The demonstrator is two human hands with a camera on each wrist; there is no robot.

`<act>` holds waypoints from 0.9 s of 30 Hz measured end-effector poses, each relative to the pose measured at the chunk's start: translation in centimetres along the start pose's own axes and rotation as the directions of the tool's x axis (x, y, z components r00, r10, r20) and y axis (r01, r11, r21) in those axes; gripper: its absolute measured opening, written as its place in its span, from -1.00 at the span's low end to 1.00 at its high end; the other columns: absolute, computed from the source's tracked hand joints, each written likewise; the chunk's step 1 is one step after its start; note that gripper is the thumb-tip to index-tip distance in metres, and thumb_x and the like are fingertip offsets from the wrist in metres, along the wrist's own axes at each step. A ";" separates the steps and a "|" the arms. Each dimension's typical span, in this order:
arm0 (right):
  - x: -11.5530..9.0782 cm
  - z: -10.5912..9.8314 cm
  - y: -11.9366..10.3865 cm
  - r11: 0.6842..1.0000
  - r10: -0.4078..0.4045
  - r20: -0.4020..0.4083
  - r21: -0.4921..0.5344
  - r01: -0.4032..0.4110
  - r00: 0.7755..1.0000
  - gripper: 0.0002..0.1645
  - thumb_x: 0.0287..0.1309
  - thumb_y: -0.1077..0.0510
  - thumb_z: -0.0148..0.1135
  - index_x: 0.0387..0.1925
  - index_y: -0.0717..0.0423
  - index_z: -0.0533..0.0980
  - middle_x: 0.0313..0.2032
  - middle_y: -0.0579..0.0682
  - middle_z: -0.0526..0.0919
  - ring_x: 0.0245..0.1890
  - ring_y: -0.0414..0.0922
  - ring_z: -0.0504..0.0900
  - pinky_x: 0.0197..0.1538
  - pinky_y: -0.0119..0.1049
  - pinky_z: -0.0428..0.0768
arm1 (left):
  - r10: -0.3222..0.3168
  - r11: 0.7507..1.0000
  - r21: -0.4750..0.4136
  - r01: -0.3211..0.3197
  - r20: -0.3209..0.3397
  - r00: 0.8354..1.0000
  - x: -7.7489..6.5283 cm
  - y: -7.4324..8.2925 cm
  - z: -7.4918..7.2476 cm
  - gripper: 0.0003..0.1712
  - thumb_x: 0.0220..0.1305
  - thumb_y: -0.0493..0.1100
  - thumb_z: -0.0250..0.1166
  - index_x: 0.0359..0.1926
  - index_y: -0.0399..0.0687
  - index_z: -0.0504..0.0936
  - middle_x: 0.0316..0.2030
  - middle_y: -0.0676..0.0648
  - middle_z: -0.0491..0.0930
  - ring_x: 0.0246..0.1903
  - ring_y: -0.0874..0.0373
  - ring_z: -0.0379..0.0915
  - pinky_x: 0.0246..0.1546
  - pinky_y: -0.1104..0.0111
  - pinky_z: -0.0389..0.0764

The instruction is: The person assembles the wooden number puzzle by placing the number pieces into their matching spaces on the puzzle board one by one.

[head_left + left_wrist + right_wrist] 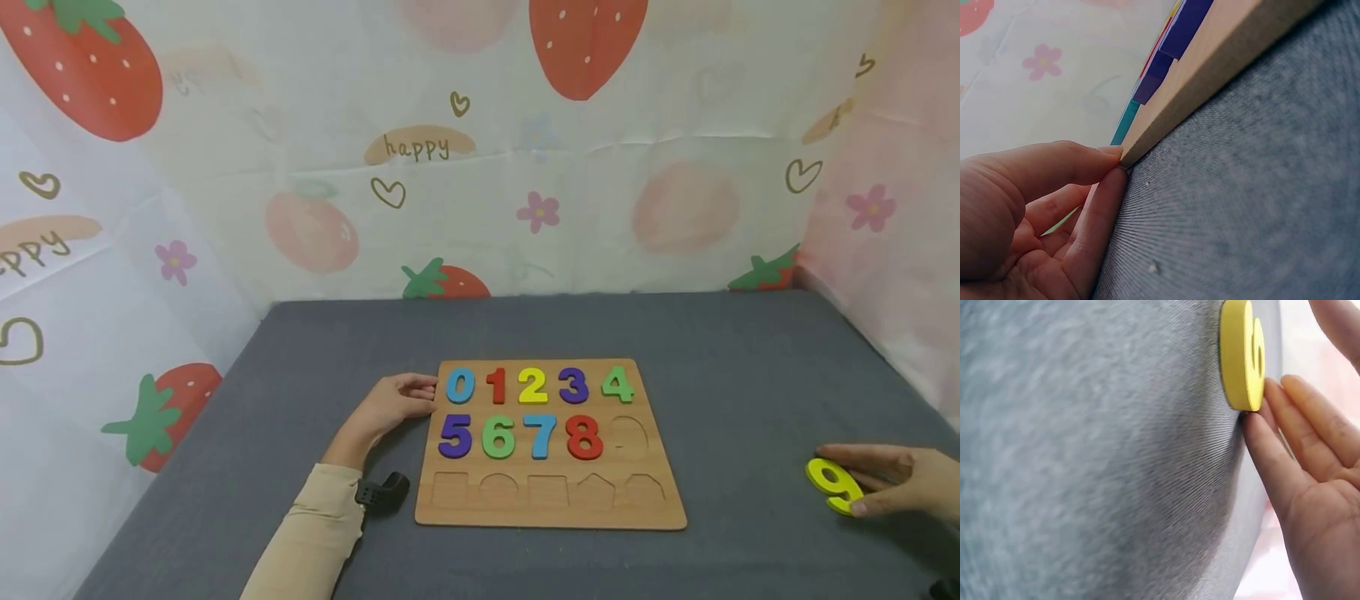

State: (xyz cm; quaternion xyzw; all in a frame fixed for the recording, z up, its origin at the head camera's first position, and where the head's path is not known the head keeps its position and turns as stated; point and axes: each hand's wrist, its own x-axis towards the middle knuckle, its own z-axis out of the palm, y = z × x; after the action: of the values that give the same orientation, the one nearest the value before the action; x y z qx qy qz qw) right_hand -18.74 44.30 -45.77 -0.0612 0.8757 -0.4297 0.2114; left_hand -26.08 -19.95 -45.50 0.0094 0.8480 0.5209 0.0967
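Note:
A wooden number board (551, 508) lies on the grey cloth with coloured digits 0 to 8 set in its upper two rows. My left hand (401, 404) holds the board's left edge beside the blue 0 (460, 386); in the left wrist view, thumb and finger meet at that edge. Far to the right, my right hand (900, 482) is at a yellow number 9 (832, 483) lying on the cloth. Its fingers (1266, 453) are fairly straight and touch the 9's edge in the right wrist view, while one digit stands apart above it.
One outlined recess (628, 437) shows right of the red 8 (584, 437), and several shaped outlines run along the board's bottom row. Grey cloth (735, 400) spreads between the board and the right hand. A fruit-printed curtain (585, 242) hangs behind and at both sides.

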 end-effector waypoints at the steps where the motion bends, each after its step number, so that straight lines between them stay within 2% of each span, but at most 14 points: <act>1: 0.0 0.0 0.2 0.999 -0.032 0.013 0.021 0.032 0.999 -0.08 0.04 0.27 0.46 0.32 0.63 0.21 0.07 -0.24 0.65 -0.12 -0.79 0.38 0.00 -0.58 0.59 | 0.000 1.000 -0.004 0.000 -0.001 1.000 0.1 0.0 0.0 -0.42 0.24 -0.27 0.36 0.28 -0.28 0.49 0.10 -0.29 0.61 0.10 -0.07 0.55 0.11 0.18 0.60; 2: 0.0 -0.1 0.3 0.998 -0.049 0.025 0.034 0.048 0.998 -0.09 0.04 0.30 0.45 0.31 0.64 0.21 0.03 -0.42 0.59 -0.11 -0.80 0.38 -0.01 -0.61 0.57 | 0.004 1.000 -0.002 -0.004 0.001 1.000 0.1 0.0 0.0 -0.42 0.24 -0.27 0.36 0.28 -0.28 0.49 0.10 -0.30 0.61 0.10 -0.07 0.55 0.11 0.18 0.61; 4: 0.0 -0.2 0.3 0.998 -0.059 0.051 0.037 0.057 0.997 -0.07 0.05 0.32 0.44 0.32 0.66 0.17 0.05 -0.37 0.61 -0.10 -0.83 0.32 -0.01 -0.65 0.55 | 0.003 1.000 -0.002 -0.003 0.003 1.000 0.2 0.0 0.0 -0.42 0.24 -0.27 0.36 0.28 -0.27 0.49 0.10 -0.29 0.61 0.10 -0.06 0.55 0.10 0.19 0.61; 6: -0.1 -0.1 0.0 1.000 -0.026 0.056 -0.002 0.026 0.998 0.01 0.03 0.27 0.46 0.34 0.67 0.11 0.18 0.05 0.60 -0.13 -0.86 0.26 -0.02 -0.65 0.54 | 0.002 1.000 0.001 -0.002 0.004 1.000 0.1 0.0 0.0 -0.42 0.24 -0.27 0.36 0.28 -0.27 0.49 0.09 -0.29 0.61 0.09 -0.05 0.55 0.09 0.20 0.61; 8: -0.1 0.0 -0.2 0.998 -0.011 0.060 -0.057 0.015 0.998 0.07 0.02 0.22 0.49 0.35 0.68 0.07 0.29 0.47 0.39 -0.14 -0.88 0.20 -0.03 -0.63 0.55 | 0.004 1.000 0.006 -0.004 0.008 1.000 0.0 0.0 0.0 -0.41 0.24 -0.27 0.36 0.29 -0.28 0.49 0.09 -0.29 0.61 0.09 -0.04 0.56 0.08 0.21 0.62; 9: -0.2 0.1 -0.4 0.997 0.000 0.057 -0.074 0.004 0.998 0.09 0.02 0.20 0.50 0.36 0.68 0.07 0.31 0.61 0.26 -0.16 -0.88 0.19 -0.03 -0.61 0.57 | 0.002 1.000 0.003 -0.002 0.009 1.000 -0.1 0.0 0.0 -0.41 0.24 -0.27 0.37 0.29 -0.28 0.49 0.10 -0.29 0.61 0.09 -0.04 0.55 0.08 0.21 0.62; 13: -0.3 0.3 -0.7 0.995 0.007 0.028 -0.098 -0.004 1.000 0.11 -0.04 0.19 0.52 0.35 0.66 0.10 0.29 0.52 0.36 -0.16 -0.87 0.20 -0.03 -0.52 0.63 | 0.024 1.000 -0.004 -0.024 0.011 1.000 -0.1 0.2 -0.2 -0.40 0.24 -0.28 0.36 0.29 -0.32 0.48 0.10 -0.32 0.60 0.09 -0.07 0.55 0.07 0.19 0.62; 15: -0.3 0.4 -0.8 0.994 0.018 0.012 -0.104 -0.016 1.000 0.11 -0.06 0.19 0.53 0.36 0.64 0.11 0.30 0.51 0.35 -0.14 -0.83 0.33 -0.02 -0.44 0.66 | 0.027 1.000 -0.002 -0.027 0.009 1.000 0.0 0.2 -0.2 -0.41 0.24 -0.27 0.36 0.29 -0.31 0.48 0.10 -0.32 0.60 0.10 -0.08 0.55 0.08 0.17 0.62; 17: -0.2 0.4 -0.9 0.991 0.037 -0.002 -0.131 -0.037 0.999 0.11 -0.06 0.16 0.53 0.36 0.62 0.13 0.31 0.51 0.35 -0.08 -0.67 0.52 -0.02 -0.37 0.68 | 0.023 1.000 0.001 -0.023 0.007 1.000 0.0 0.3 -0.2 -0.41 0.25 -0.26 0.36 0.29 -0.30 0.48 0.10 -0.31 0.61 0.10 -0.07 0.55 0.10 0.17 0.61; 19: -0.1 0.5 -1.0 0.988 0.058 -0.011 -0.144 -0.059 0.998 0.11 -0.06 0.15 0.54 0.36 0.61 0.14 0.32 0.61 0.22 -0.04 -0.47 0.64 -0.02 -0.32 0.69 | 0.012 1.000 0.006 -0.012 0.006 1.000 0.0 0.3 -0.2 -0.41 0.25 -0.26 0.36 0.29 -0.29 0.49 0.09 -0.29 0.62 0.09 -0.05 0.56 0.10 0.18 0.60; 21: -0.2 0.6 -1.1 0.987 0.070 -0.011 -0.148 -0.071 0.997 0.09 -0.04 0.15 0.53 0.35 0.61 0.15 0.32 0.61 0.22 -0.05 -0.47 0.64 -0.02 -0.31 0.69 | 0.004 1.000 0.004 -0.004 0.012 1.000 0.0 0.3 -0.2 -0.41 0.25 -0.26 0.36 0.29 -0.29 0.48 0.10 -0.29 0.62 0.09 -0.04 0.56 0.09 0.20 0.61; 24: -0.3 0.8 -1.2 0.988 0.061 -0.020 -0.138 -0.064 0.998 0.07 -0.05 0.17 0.53 0.33 0.63 0.17 0.30 0.62 0.25 -0.14 -0.69 0.48 -0.03 -0.30 0.69 | 0.003 1.000 -0.005 -0.003 0.015 1.000 -0.1 0.1 -0.1 -0.41 0.24 -0.27 0.37 0.29 -0.30 0.48 0.09 -0.30 0.61 0.09 -0.03 0.56 0.07 0.22 0.62; 26: -0.4 0.9 -1.3 0.988 0.050 -0.027 -0.148 -0.054 0.998 0.05 -0.04 0.16 0.53 0.32 0.64 0.19 0.28 0.62 0.28 -0.11 -0.61 0.54 -0.04 -0.30 0.70 | 0.009 1.000 -0.009 -0.009 0.017 1.000 -0.1 0.1 -0.1 -0.41 0.24 -0.28 0.36 0.29 -0.31 0.48 0.09 -0.31 0.61 0.09 -0.05 0.56 0.07 0.21 0.62; 27: -0.4 1.0 -1.5 0.985 0.054 -0.038 -0.163 -0.059 0.998 0.04 -0.05 0.15 0.54 0.32 0.62 0.21 0.27 0.61 0.30 -0.08 -0.46 0.63 -0.06 -0.30 0.70 | 0.010 1.000 -0.011 -0.009 0.016 1.000 -0.1 0.1 -0.1 -0.41 0.24 -0.28 0.36 0.29 -0.31 0.48 0.09 -0.31 0.61 0.09 -0.05 0.55 0.07 0.21 0.62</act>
State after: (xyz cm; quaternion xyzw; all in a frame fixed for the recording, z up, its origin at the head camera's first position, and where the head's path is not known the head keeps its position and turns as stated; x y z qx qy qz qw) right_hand -18.08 42.78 -45.02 -0.0462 0.9129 -0.3512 0.2029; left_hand -26.03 -19.99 -45.40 0.0172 0.8444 0.5257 0.1012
